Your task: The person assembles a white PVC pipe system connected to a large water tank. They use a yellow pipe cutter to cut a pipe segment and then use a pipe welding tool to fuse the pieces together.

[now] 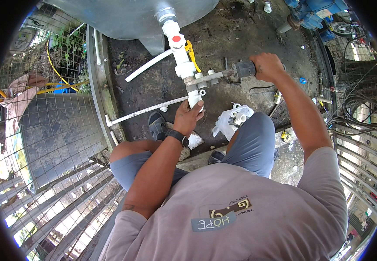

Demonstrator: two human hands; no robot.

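A white plastic pipe assembly (180, 55) runs down from the grey tank (123, 17), with a red-centred valve (176, 38) in it. My left hand (186, 118) is closed round the white fitting (194, 99) at its near end. My right hand (267, 67) is closed on the dark-ended handle of a metal wrench (217, 77), stretched out to the right. The wrench's far end sits on the pipe just above the fitting; exactly how its jaws bite is hard to make out. A yellow-handled tool (190, 54) lies beside the pipe.
A thin white pipe (145, 112) crosses the ground at left, and a white lever-like pipe (148, 65) juts from the assembly. Near my knee lies a clear plastic bag (228, 124) of white fittings. Wire mesh (62, 130) stands left; blue machinery (321, 11) is far right.
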